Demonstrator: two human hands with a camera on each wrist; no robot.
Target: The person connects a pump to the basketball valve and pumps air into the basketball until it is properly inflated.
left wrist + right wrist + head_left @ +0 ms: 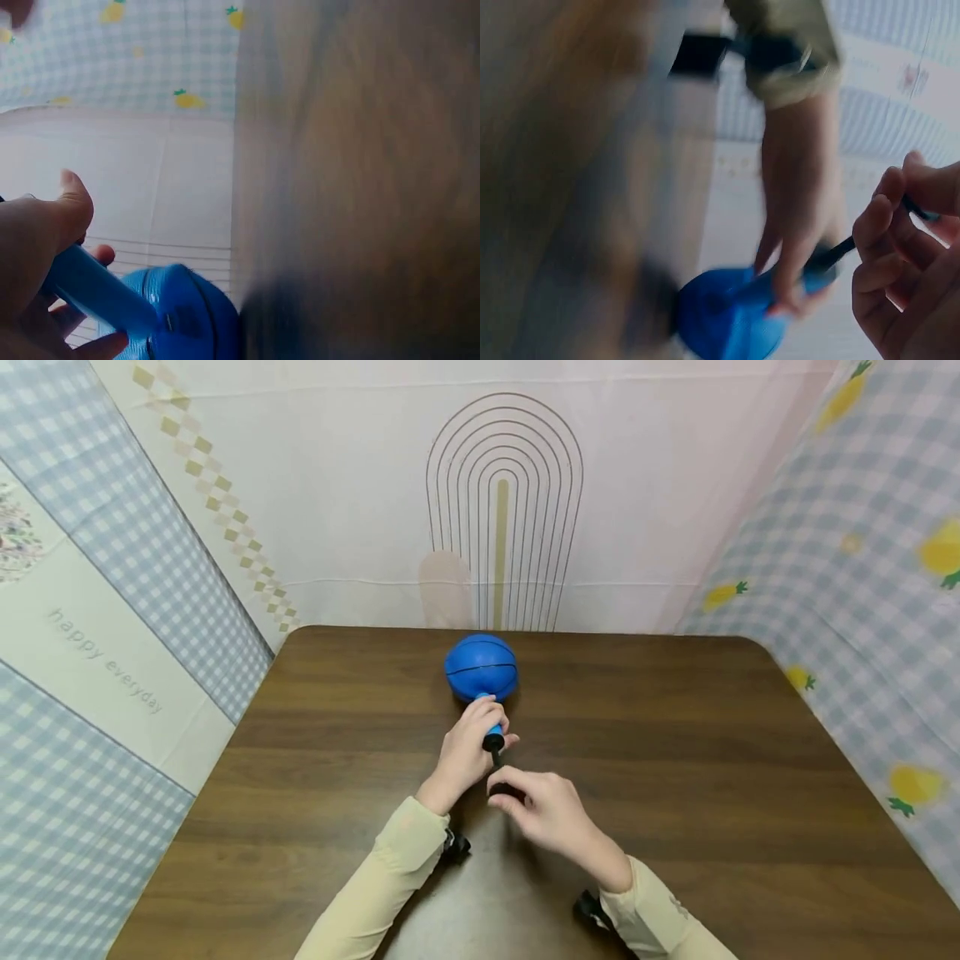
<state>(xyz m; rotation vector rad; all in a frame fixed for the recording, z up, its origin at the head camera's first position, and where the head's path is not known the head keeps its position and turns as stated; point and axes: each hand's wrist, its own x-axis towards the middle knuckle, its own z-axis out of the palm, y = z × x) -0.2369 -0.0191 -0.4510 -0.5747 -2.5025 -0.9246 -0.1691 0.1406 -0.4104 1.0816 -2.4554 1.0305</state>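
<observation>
A blue ball [481, 665] with black seam lines sits toward the back of the table, partly sagging in the left wrist view. The blue barrel of a hand pump [101, 291] meets the ball at its far end. My left hand [467, 747] grips this barrel, fingers wrapped round it. A black rod [840, 251] runs out of the barrel's near end. At the rod's end, my right hand [551, 806] holds the pump's black handle [506, 791] between thumb and fingers, mostly hidden by them.
The brown wooden table [660, 718] stretches out on both sides. Behind it hangs a white patterned cloth [360, 502]. Checked cloths hang at the left [90, 493] and right. Black straps with small devices [592, 912] sit at both wrists, close over the tabletop.
</observation>
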